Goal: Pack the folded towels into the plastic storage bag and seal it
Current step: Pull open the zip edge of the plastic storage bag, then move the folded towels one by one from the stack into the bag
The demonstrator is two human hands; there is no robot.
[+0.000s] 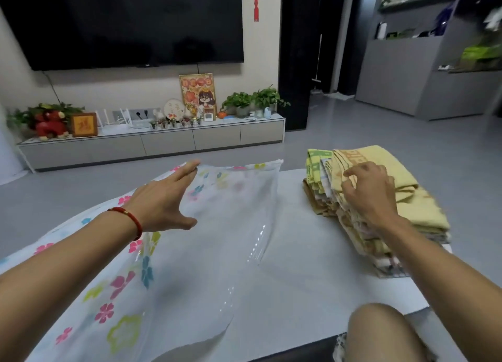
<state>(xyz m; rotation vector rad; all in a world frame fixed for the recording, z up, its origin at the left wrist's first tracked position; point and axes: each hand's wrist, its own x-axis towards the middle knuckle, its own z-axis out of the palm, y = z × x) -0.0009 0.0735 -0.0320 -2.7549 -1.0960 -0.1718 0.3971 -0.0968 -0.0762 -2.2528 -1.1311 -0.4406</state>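
A clear plastic storage bag (pixel 217 225) printed with coloured flowers lies across the white table (pixel 312 266), its open mouth facing right. My left hand (pixel 163 201) reaches over it with straight fingers, the fingertips at the bag's far upper edge. A stack of folded towels (pixel 407 206), yellow on top with green and patterned ones below, sits at the table's right side. My right hand (pixel 369 190) rests on the stack's top with fingers curled at the edge of the yellow towel.
My bare knee (pixel 385 334) shows at the lower right, by the table's near edge. Grey floor lies beyond the table. A low TV cabinet (pixel 152 144) with plants and ornaments stands against the far wall, and grey shelving (pixel 434 76) stands at the right.
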